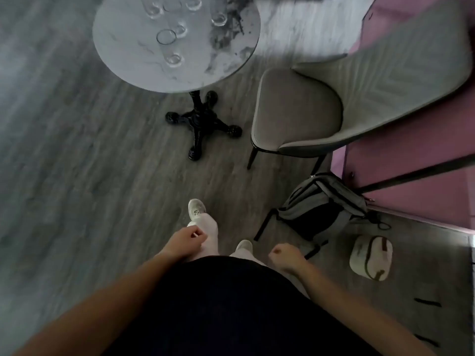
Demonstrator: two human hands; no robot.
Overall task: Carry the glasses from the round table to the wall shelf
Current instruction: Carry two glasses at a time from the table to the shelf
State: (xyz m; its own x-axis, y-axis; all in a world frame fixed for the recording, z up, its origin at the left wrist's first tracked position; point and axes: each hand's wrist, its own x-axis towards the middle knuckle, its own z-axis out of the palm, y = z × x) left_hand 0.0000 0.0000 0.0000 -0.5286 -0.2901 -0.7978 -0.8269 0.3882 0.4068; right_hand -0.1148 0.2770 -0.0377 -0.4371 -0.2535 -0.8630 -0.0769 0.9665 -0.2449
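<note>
A: Several clear drinking glasses (166, 36) stand upright on the round grey marble-topped bench (120, 47), well apart from the person. One view only, head camera.

B: Hands?

A: Left hand (185, 239) low by the hip, fingers (199, 236) curled in loosely, holding nothing. Right hand (284, 254) the same, fingers (275, 251) folded into a loose fist, empty. My read: both are free because the pickup hasn't started; the person stands short of the bench.

B: Obstacles?

A: Grey upholstered chair (295, 111) just beside the bench on the right, grey backpack (321, 209) and white pouch (371, 256) on the wood-look floor (77, 163) by the pink wall panel (411, 181). Probably parked there to leave the walkway open.

B: Shelf?

A: Not in view. Glasses sit clustered toward the far side, so reaching them likely needs a step closer.
</note>
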